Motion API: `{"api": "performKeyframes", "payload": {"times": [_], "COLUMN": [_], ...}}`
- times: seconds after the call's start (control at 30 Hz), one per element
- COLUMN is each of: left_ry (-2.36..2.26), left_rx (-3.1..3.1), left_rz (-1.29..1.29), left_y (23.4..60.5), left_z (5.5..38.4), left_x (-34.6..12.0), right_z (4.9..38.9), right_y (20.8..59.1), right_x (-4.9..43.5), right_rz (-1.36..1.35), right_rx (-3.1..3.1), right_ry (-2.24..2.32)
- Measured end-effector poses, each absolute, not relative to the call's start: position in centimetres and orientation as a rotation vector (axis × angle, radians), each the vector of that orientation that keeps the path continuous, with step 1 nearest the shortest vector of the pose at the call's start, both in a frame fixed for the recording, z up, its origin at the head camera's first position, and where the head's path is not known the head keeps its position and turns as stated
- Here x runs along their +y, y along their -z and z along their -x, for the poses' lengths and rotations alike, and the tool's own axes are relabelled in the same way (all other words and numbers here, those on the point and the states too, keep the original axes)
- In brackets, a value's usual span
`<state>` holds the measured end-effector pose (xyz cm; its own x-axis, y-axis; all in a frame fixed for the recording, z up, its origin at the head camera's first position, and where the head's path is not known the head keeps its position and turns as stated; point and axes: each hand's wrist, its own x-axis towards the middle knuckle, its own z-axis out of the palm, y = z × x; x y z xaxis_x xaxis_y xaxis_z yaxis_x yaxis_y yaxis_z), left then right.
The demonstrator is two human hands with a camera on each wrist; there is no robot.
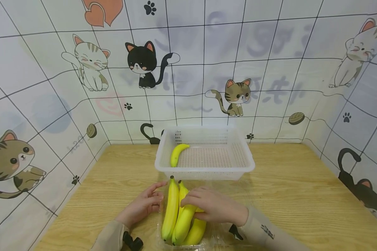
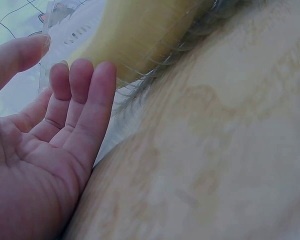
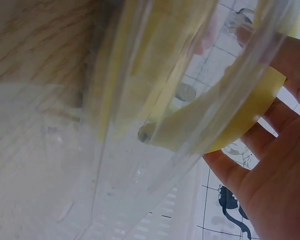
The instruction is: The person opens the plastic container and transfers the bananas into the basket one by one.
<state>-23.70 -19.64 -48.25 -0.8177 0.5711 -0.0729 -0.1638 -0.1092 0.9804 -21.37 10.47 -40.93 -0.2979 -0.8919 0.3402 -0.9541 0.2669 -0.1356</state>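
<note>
Several yellow bananas (image 1: 170,212) lie lengthwise in a clear plastic box (image 1: 160,230), dark stem tips toward the back. My right hand (image 1: 212,205) reaches over the box from the right and grips one banana (image 1: 183,226) near its upper end. In the right wrist view the fingers curl behind a banana (image 3: 250,110), partly seen through the clear wall. Along the box's left side is my left hand (image 1: 147,202), its fingers loosely bent. The left wrist view shows its fingertips (image 2: 105,72) right at the clear wall.
Behind the box stands a white perforated basket (image 1: 204,169), with one banana (image 1: 177,155) inside at its left. Both stand on a wood-grain table (image 1: 289,184). A cat-print covering (image 1: 188,80) encloses the back and sides.
</note>
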Motion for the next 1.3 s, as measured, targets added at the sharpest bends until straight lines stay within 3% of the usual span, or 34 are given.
{"api": "performKeyframes", "payload": {"times": [1.3], "left_ry": [-1.998], "left_rx": [1.646], "left_rz": [-0.494], "left_y": [48.4], "left_z": [23.7], "left_x": [-19.7], "right_z": [22.6], "right_y": [41.0], "right_x": [10.4], "right_rz": [-1.805], "right_rx": [-2.105], "right_ry": [-0.368]}}
